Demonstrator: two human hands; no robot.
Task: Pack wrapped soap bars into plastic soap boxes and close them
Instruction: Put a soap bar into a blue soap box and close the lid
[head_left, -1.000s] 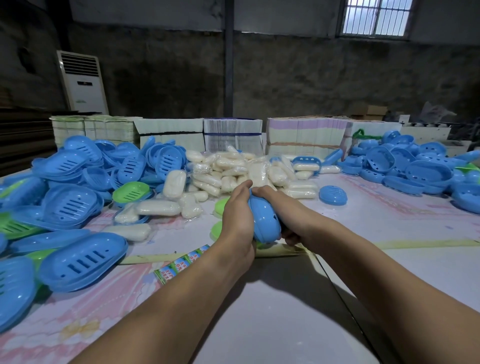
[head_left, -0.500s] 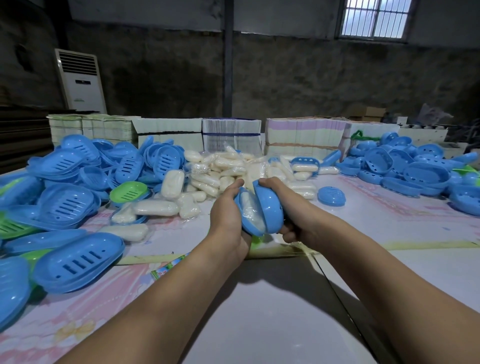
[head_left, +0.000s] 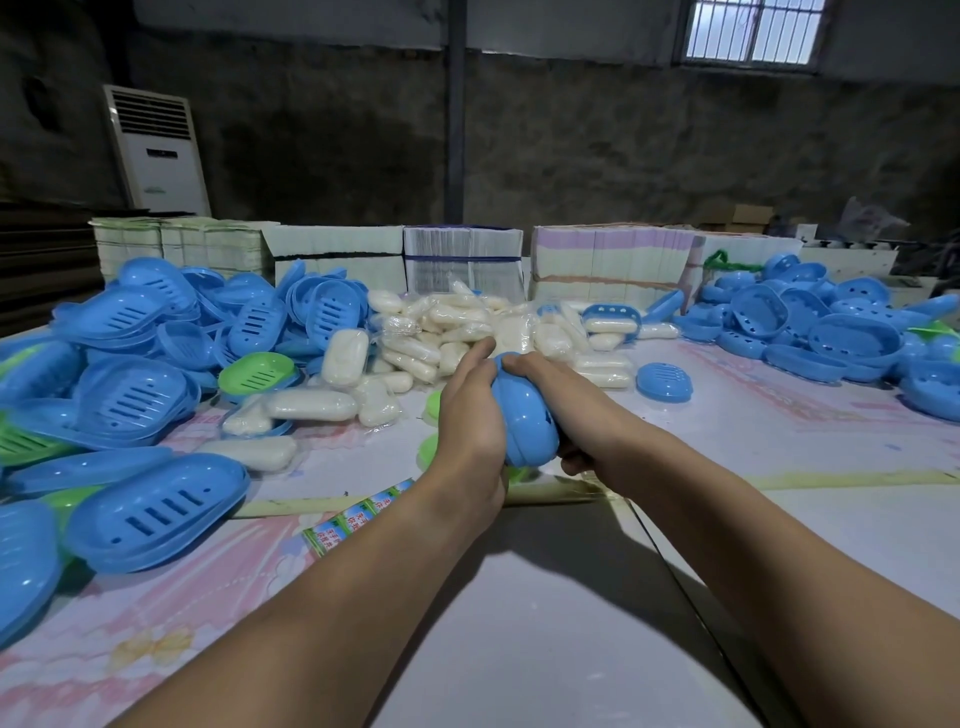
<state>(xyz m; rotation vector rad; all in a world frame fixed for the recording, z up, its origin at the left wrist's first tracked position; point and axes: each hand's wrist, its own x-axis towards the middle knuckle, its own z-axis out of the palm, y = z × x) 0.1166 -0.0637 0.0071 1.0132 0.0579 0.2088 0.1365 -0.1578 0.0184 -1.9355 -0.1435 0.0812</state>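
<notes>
Blue lids, left: a big pile of empty soap box parts (head_left: 130, 374) waits on the table (head_left: 545, 623).
Soap, middle: many wrapped soap bars (head_left: 447, 332) are not packed yet.
Hands: the left hand (head_left: 470, 415) and right hand (head_left: 571, 410) squeeze one blue soap box (head_left: 524, 421) together above the table; it looks nearly closed.
Right: more box parts (head_left: 831, 332) wait. Lots left.

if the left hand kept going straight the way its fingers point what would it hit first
Probably the pile of wrapped soap bars just beyond the fingertips of the left hand, which grips the blue soap box. Depth is unclear from this single view.
</notes>
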